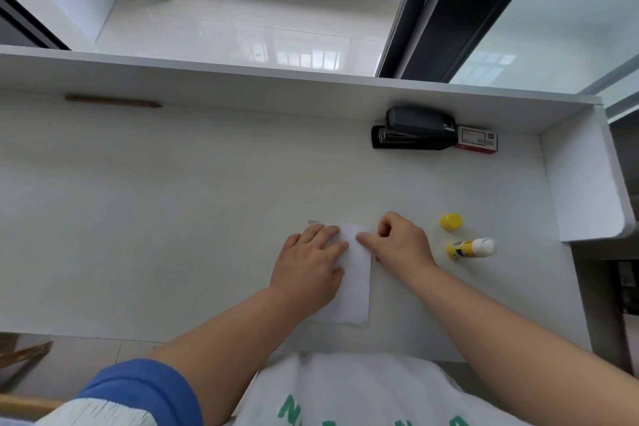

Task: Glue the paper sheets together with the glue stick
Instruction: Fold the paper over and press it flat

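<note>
Black stapler (pixel 413 129) against desk back wall (pixel 242 86); red-white staple box (pixel 478 140) touching its right end; pencil (pixel 113 101) far left.

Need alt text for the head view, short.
Both bare hands, left hand and right hand, press white paper sheets flat on a white desk. An uncapped yellow glue stick and its yellow cap lie to the right.

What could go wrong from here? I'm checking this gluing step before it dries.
The left hand lies flat on the paper sheets while the right hand handles the top edge, so the sheets might bond misaligned. The uncapped glue stick lies apart from its cap; it may dry or roll.
</note>
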